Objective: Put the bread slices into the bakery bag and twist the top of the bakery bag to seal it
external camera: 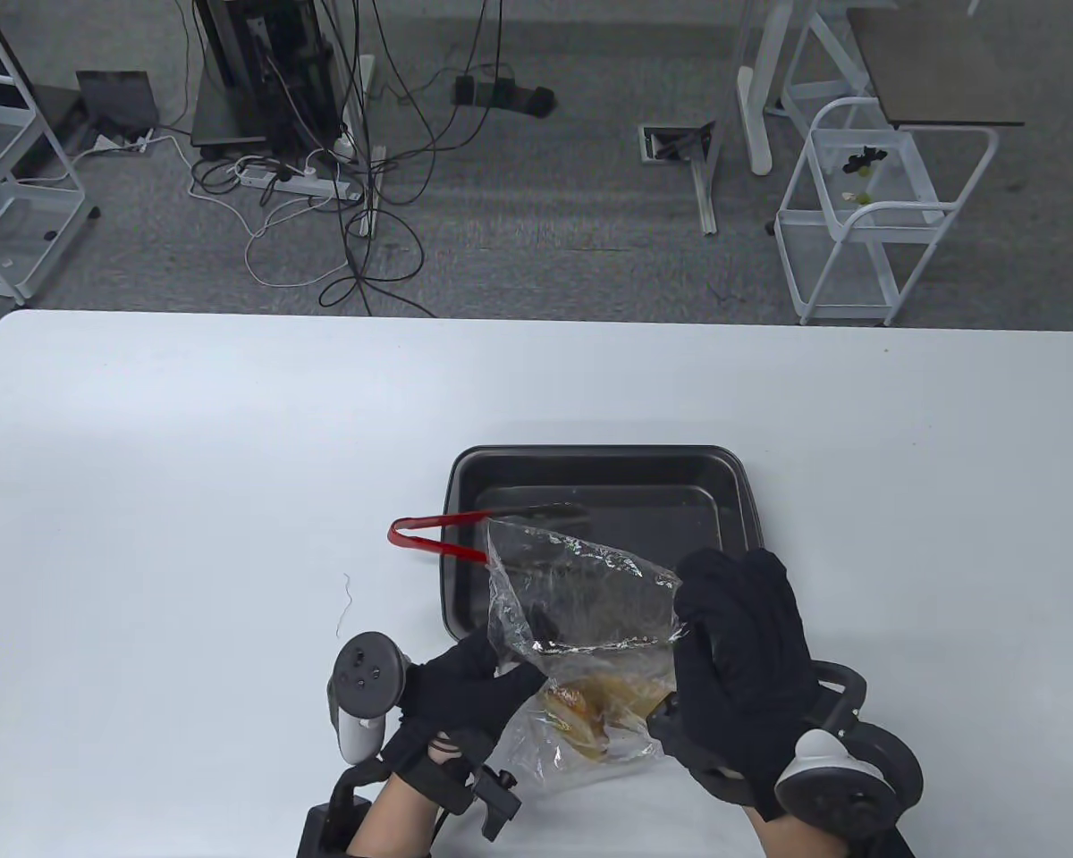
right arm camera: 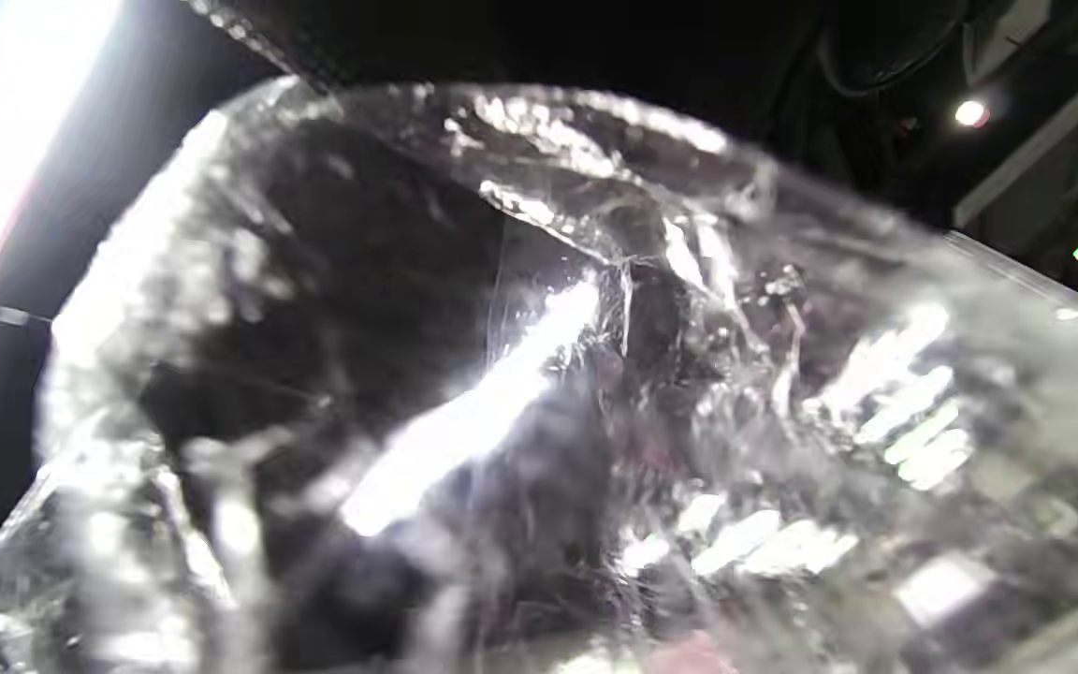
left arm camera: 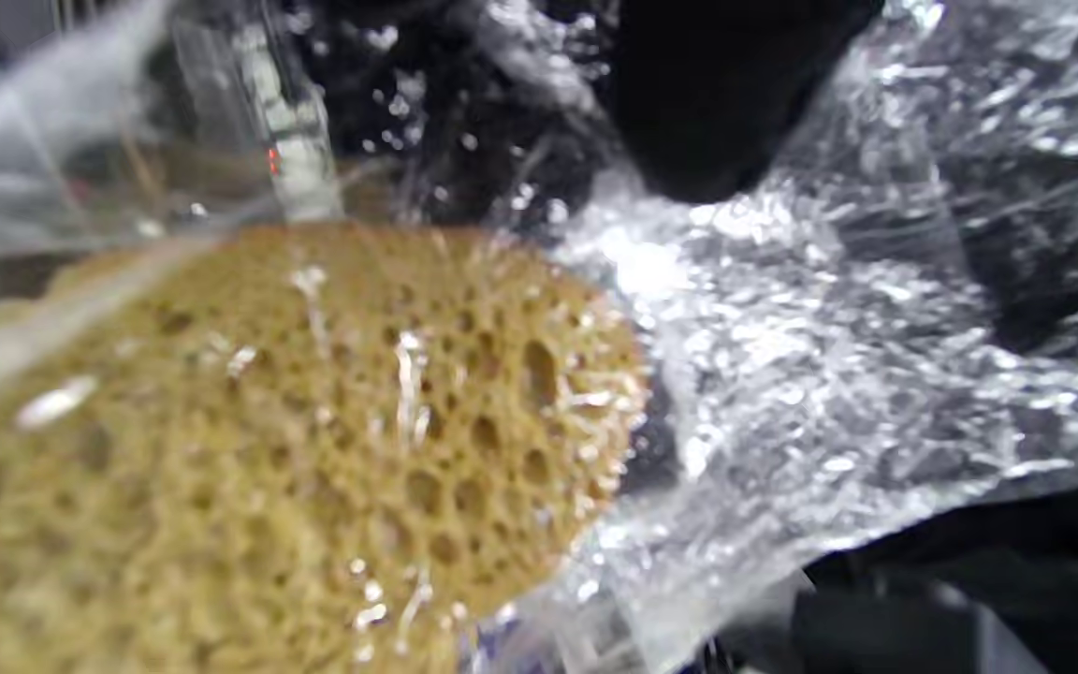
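bread slices [external camera: 590,706] already inside the clear crinkled plastic bakery bag [external camera: 581,608], lower centre; black tray [external camera: 590,465] bare. left hand [external camera: 465,688] and right hand [external camera: 742,661] grip the bag; top untwisted.

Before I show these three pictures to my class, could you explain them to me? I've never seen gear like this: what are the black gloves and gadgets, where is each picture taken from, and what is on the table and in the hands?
No robot here: a person wears black sensor gloves, with a tracker strapped behind each hand to record movement. The big picture looks down on a white table. The other two come from small cameras on the wrists, very close and blurry.

On the table sits a dark baking tray with red tongs resting across its left edge. Nearer the person, both hands hold a clear plastic bag: the left hand grips its left side, the right hand its right side. Bread slices already lie in the bag's bottom. The left wrist picture shows a bread slice through the plastic; the right wrist picture shows only crinkled bag. The top looks not yet twisted.
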